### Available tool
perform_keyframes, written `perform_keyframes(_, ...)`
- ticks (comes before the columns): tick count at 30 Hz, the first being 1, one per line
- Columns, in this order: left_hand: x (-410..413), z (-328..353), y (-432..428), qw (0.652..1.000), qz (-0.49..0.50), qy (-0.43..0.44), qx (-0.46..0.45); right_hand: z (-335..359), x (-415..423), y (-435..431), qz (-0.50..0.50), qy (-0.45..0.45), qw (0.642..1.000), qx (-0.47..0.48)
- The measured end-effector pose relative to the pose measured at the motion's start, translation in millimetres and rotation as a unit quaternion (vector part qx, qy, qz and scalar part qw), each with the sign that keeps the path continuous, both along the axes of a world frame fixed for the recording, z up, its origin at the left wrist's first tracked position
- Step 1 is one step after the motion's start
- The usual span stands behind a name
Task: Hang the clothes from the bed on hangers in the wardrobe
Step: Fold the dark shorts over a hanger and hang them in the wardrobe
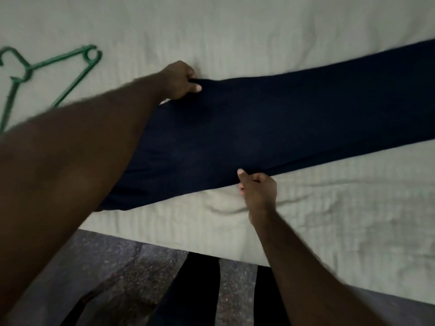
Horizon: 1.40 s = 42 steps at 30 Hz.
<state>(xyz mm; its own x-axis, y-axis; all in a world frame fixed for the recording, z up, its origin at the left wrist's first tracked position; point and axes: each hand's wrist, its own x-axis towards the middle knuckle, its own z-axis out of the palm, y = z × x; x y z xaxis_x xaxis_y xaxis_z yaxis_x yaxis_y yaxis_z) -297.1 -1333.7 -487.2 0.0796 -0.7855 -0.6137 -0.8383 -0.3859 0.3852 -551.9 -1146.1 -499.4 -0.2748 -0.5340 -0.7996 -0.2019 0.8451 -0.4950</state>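
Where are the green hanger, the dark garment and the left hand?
green hanger (61,58), head view, on its upper arm
dark garment (270,118), head view, middle of the cloth
left hand (180,80), head view, back of the hand

One dark navy garment (282,118), one green hanger (27,70), one bed (235,27), two hands, left hand (179,80), right hand (259,189)

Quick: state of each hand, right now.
Left hand: closed, gripping the far edge of the dark blue garment.
Right hand: closed, pinching the garment's near edge.
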Motion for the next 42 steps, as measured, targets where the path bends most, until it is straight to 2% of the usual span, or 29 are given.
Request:
perform_keyframes(2, 0.4, 0.5, -3.5, 0.999, -0.006, -0.028, -0.022, -4.3, -0.6, -1.3, 0.016, 0.010, 1.000, 0.003)
perform_keyframes(5, 8.4, -3.4, -7.5, 0.990, 0.052, -0.082, -0.103, -7.0, -6.0, 6.0, 0.042, 0.014, 0.999, 0.009)
perform_keyframes(7, 4.7, -7.6, -7.2, 0.986, 0.057, -0.112, -0.105, -4.5, -10.5, 11.6, 0.048, -0.002, 0.999, 0.004)
perform_keyframes(9, -13.3, -6.8, -1.6, 0.978, 0.038, -0.168, -0.119, 0.8, -17.0, 10.5, 0.020, -0.057, 0.998, 0.005)
perform_keyframes(11, -41.1, -1.1, 10.6, 0.957, 0.009, -0.219, -0.189, 8.4, -25.9, 0.5, -0.028, -0.130, 0.991, 0.016)
perform_keyframes(12, -60.9, 1.2, 16.1, 0.951, -0.017, -0.209, -0.226, 11.7, -35.5, -8.6, -0.056, -0.150, 0.987, 0.013)
perform_keyframes(14, -105.5, 1.7, 32.1, 0.959, -0.088, -0.096, -0.251, 14.7, -62.1, -30.4, -0.118, -0.163, 0.979, 0.003)
perform_keyframes(17, -181.4, -6.4, 48.3, 0.958, -0.203, 0.050, -0.195, 15.1, -115.5, -73.3, -0.219, -0.172, 0.960, -0.018)
perform_keyframes(19, -234.2, -9.8, 47.4, 0.951, -0.247, 0.078, -0.170, 15.5, -161.2, -106.4, -0.268, -0.180, 0.945, -0.049)
perform_keyframes(25, -339.1, -16.2, 15.4, 0.941, -0.288, 0.062, -0.165, 9.4, -285.0, -202.9, -0.306, -0.169, 0.929, -0.121)
perform_keyframes(31, -397.9, -16.5, -11.2, 0.938, -0.299, -0.011, -0.175, 10.9, -369.4, -286.4, -0.355, -0.085, 0.918, -0.157)
perform_keyframes(34, -405.9, -18.0, -14.1, 0.938, -0.293, 0.032, -0.184, 22.0, -402.2, -311.4, -0.339, -0.034, 0.918, -0.204)
perform_keyframes(37, -399.2, -9.7, -8.9, 0.925, -0.294, 0.090, -0.225, 35.2, -431.6, -314.3, -0.318, -0.023, 0.911, -0.262)
perform_keyframes(42, -400.9, -10.1, 0.1, 0.937, -0.310, 0.110, -0.121, 2.2, -461.6, -287.2, -0.336, -0.002, 0.928, -0.161)
